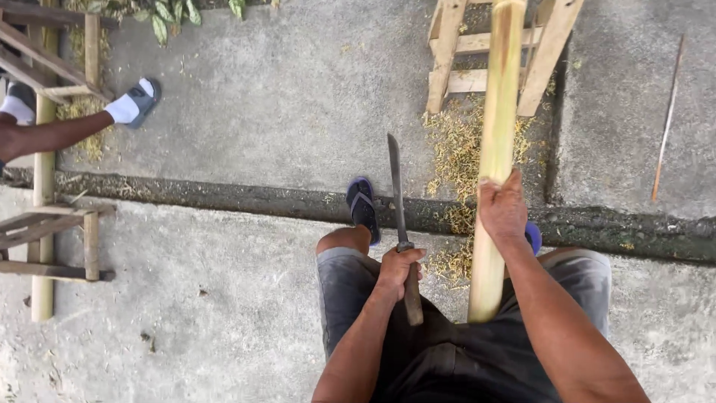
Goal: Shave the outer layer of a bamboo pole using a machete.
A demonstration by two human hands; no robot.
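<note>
My left hand (399,267) grips the wooden handle of a long machete (396,194), whose blade points away from me over my knee. To its right, my right hand (502,209) is wrapped around a thick pale yellow-green bamboo pole (498,112). The pole runs from between my legs up to a wooden rack (447,52) at the top. I wear dark shorts and blue sandals (362,205).
Bamboo shavings (451,149) litter the concrete beside the pole. A dark groove (224,195) crosses the floor. A wooden frame with another bamboo pole (43,224) stands at the left, where another person's leg and sandalled foot (127,108) show. A thin stick (666,123) lies at the right.
</note>
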